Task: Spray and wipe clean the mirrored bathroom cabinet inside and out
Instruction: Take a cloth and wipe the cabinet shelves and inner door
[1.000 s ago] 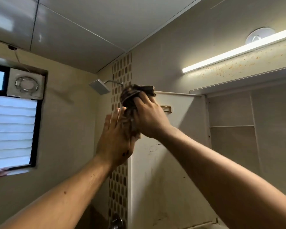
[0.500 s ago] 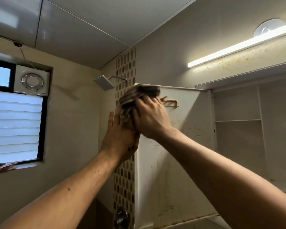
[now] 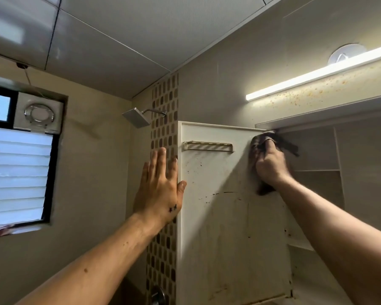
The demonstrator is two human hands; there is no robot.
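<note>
Right hand [image 3: 271,167] grips the dark cloth [image 3: 256,148] bunched against the open cabinet door [image 3: 218,216], high by the hinge side; left hand [image 3: 161,188] lies flat, fingers straight, bracing the free edge; cloth looks limp, so I'd hold it fisted; door likely swings freely, so brace there.

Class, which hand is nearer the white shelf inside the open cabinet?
Right. The right hand, gripping a dark cloth, is just left of the white shelf, at the hinge side of the white cabinet door. The left hand rests at its far edge.
</note>
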